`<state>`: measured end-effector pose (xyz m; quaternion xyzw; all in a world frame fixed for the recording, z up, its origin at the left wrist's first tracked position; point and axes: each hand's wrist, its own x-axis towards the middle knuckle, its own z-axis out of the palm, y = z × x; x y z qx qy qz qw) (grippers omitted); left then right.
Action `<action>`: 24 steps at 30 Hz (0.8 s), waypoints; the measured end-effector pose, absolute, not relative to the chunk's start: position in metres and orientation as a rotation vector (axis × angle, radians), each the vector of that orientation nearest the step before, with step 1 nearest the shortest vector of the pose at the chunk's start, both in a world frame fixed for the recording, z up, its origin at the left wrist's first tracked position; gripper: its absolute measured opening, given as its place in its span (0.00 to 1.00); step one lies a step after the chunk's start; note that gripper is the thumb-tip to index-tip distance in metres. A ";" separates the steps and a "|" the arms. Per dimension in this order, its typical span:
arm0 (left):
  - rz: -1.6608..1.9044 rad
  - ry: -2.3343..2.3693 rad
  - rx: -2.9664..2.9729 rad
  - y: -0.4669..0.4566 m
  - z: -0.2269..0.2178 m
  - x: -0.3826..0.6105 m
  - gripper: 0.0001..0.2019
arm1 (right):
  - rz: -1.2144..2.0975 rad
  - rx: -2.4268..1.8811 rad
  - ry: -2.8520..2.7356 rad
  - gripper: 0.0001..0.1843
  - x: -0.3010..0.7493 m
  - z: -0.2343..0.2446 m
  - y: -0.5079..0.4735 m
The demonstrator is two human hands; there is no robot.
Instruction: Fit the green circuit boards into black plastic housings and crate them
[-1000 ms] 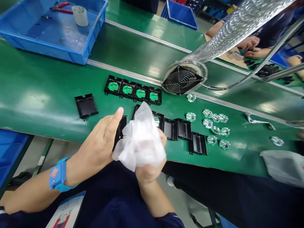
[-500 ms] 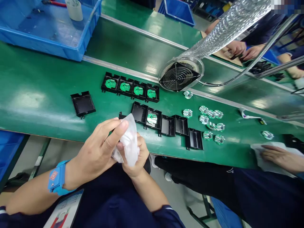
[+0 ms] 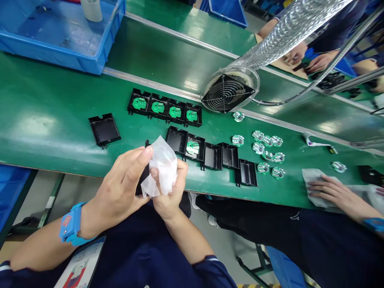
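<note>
My left hand (image 3: 115, 186), with a blue wrist strap (image 3: 71, 225), is closed around a black plastic case (image 3: 144, 173), of which a ribbed side shows behind the fingers. My right hand (image 3: 171, 200) grips a crumpled white wipe (image 3: 163, 162) and presses it against the case. The wipe hides most of the case's inner side. Beyond my hands lies a staggered row of black cases; one of them holds a green circuit board (image 3: 192, 147). Farther back stands a row of several cases with boards, one being this case (image 3: 139, 102). A lone case (image 3: 104, 130) lies to the left.
Loose circuit boards (image 3: 267, 140) lie right of the cases. A fan (image 3: 223, 94) on a foil duct (image 3: 285, 38) hangs over the bench. A blue bin (image 3: 102, 60) stands at back left. At right, a co-worker's hand (image 3: 339, 194) rests on a white cloth (image 3: 313, 176).
The case in my left hand has turned, so its ribbed side shows. The wipe has spread and shifted with my right hand. At right, the co-worker's hand and cloth have slid left.
</note>
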<state>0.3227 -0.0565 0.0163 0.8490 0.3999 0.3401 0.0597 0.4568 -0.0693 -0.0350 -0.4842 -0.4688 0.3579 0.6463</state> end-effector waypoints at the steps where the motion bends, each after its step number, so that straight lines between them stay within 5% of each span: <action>1: 1.022 1.210 2.569 -0.057 0.016 0.322 0.54 | 0.798 -1.094 -1.114 0.15 0.458 -0.036 -0.068; 11: 0.944 1.207 2.540 -0.060 0.015 0.317 0.55 | 0.323 -1.171 -1.776 0.07 0.478 -0.034 -0.055; 18: 0.888 1.270 2.371 -0.057 0.018 0.312 0.58 | 0.544 -1.164 -1.605 0.15 0.492 -0.044 -0.057; 24: 0.874 1.328 2.309 -0.055 0.022 0.311 0.60 | 0.578 -1.087 -1.542 0.07 0.502 -0.038 -0.058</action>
